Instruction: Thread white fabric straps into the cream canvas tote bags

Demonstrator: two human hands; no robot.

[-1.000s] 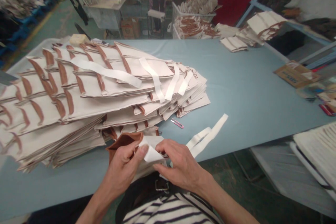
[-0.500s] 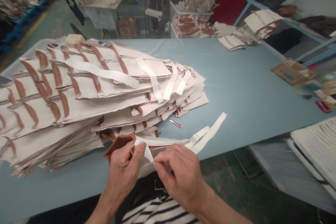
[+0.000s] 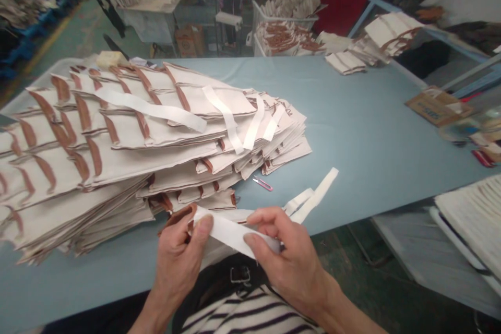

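My left hand (image 3: 182,245) is closed on the brown-edged end of a cream fabric piece (image 3: 183,214), its thumb pressing down a white strip (image 3: 230,232). That strip stretches across to my right hand (image 3: 285,250), which pinches it between thumb and fingers. Part of the cream piece is hidden behind the strip and my hands. Two loose white strips (image 3: 313,198) lie on the table just beyond my right hand. A pair of pink-handled thread snips (image 3: 263,183) rests on the table ahead of my hands.
Overlapping stacks of cream fabric pieces with brown edging (image 3: 164,135) cover the left of the blue table (image 3: 364,141). Several white strips (image 3: 223,117) lie on top. A cardboard box (image 3: 436,107) stands at the right edge. Filled bins (image 3: 287,39) and a person's legs (image 3: 232,5) are beyond.
The white strip, folded and short between my hands before, now stretches out flat. My right hand has moved right and slightly up with it, while my left hand stays nearly in place.
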